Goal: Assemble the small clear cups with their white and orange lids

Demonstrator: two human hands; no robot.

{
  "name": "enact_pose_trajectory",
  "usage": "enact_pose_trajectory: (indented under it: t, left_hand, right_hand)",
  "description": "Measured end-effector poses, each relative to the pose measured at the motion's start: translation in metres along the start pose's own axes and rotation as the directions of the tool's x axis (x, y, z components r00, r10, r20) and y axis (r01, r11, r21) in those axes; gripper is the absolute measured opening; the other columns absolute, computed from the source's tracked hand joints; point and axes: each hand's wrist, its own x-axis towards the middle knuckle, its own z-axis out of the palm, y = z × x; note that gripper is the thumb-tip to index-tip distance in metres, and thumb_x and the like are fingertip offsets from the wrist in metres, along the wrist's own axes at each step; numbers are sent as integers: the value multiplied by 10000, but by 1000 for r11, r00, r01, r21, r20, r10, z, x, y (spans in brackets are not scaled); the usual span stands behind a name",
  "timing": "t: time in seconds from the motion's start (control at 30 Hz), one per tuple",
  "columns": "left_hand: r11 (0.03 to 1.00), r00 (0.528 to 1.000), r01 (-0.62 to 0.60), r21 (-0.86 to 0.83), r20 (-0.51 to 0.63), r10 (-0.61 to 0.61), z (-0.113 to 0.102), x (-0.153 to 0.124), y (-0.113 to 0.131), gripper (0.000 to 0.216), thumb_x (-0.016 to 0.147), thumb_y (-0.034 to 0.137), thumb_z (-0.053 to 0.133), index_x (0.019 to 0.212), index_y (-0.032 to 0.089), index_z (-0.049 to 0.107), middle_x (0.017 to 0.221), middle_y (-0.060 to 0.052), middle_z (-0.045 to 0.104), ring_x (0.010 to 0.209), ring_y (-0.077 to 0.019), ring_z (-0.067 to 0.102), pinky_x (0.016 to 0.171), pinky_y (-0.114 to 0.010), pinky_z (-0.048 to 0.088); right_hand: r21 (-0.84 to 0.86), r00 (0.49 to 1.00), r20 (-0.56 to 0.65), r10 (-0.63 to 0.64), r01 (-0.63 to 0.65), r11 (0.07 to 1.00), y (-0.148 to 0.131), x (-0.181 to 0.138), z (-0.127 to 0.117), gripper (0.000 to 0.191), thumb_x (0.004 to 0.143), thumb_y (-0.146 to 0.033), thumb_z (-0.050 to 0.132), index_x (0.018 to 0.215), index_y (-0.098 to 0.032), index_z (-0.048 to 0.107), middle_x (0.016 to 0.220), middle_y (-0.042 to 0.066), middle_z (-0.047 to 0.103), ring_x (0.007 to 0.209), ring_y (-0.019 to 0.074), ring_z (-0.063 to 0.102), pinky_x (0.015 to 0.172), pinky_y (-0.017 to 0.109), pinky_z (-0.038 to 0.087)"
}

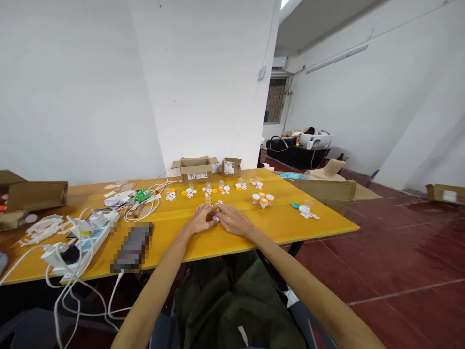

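My left hand (201, 219) and my right hand (233, 220) meet over the yellow table (232, 242) near its front edge. Fingers of both are curled inward, and a small white plastic piece (216, 219) shows between the thumbs and fingertips. It is too small for its exact kind to be made out. Just beyond my left hand stands a clear little cup (208, 199). A few loose white pieces (219, 202) lie behind my right hand. To the right of it is a cluster of small jars with white and orange lids (263, 199).
Farther back are piles of white pieces with orange rings (191, 192) and two cardboard boxes (196, 170). A teal ring (295, 205) lies among white parts on the right. Leftward are a phone (132, 247), a power strip (90, 242) and tangled white cables (70, 281).
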Motion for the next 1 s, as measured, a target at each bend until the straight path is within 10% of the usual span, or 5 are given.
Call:
enact_pose_trajectory:
  t: [1.0]
  left_hand:
    - [1000,1000,-25,6,-14,25,-3,-1,7,135,856,391,634,892,261,647,972,-38,623,1023,-262,544,974,-452,437]
  right_hand:
    - [87,985,-13,169,-168,982,-3,0,-3,237,974,-157,474,1012,-221,699,1212,114,640,1120,223,620,960,382,540]
